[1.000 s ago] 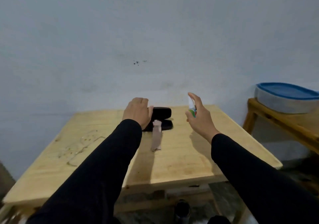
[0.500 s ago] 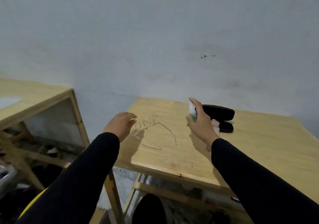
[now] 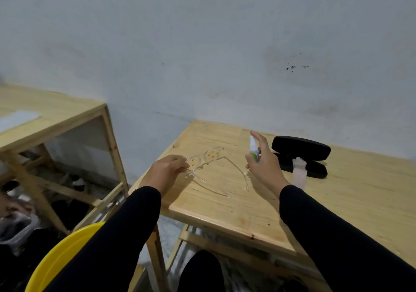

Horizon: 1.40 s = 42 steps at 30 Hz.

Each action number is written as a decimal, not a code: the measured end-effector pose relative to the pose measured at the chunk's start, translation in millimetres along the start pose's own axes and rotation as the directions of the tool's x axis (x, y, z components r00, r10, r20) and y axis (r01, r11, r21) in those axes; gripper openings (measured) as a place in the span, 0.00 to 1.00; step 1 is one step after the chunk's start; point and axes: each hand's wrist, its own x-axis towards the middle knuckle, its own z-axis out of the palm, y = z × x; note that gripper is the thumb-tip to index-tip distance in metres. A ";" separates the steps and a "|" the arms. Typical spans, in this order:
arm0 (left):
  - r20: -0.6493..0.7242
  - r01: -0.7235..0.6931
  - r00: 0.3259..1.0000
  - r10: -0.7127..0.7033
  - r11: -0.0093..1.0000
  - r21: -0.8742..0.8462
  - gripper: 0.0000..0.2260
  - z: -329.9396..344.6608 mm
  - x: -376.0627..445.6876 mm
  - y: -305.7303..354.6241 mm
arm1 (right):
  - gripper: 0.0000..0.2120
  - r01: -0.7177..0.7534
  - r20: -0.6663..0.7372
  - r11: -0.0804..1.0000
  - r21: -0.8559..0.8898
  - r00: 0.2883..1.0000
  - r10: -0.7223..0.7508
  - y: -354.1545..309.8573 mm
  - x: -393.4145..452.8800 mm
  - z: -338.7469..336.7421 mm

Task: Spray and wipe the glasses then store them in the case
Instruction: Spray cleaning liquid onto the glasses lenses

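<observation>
Clear-framed glasses [image 3: 206, 160] with yellow spots on the lenses lie open on the wooden table [image 3: 247, 208], near its left edge. My left hand [image 3: 166, 171] pinches the frame's left corner. My right hand [image 3: 264, 164] holds a small white spray bottle [image 3: 254, 149] upright, with the forefinger on its top, just right of the glasses. A black glasses case [image 3: 300, 149] stands open behind that hand. A pale pink cloth [image 3: 299, 172] hangs out of the case onto the table.
A second wooden table [image 3: 51, 120] stands to the left across a gap. A yellow bowl [image 3: 58, 260] is low at the left by my left sleeve. The grey wall runs right behind the table.
The view has swung left. My left hand left the case, reached to the glasses and now grips their frame. My right hand keeps the spray bottle.
</observation>
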 end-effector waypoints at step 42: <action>-0.134 0.202 0.882 -0.451 0.620 -0.758 0.07 7.1 80.9 59.2 | 0.16 0.124 -0.019 0.862 -0.491 0.988 -0.152 -28.2 23.4 -6.2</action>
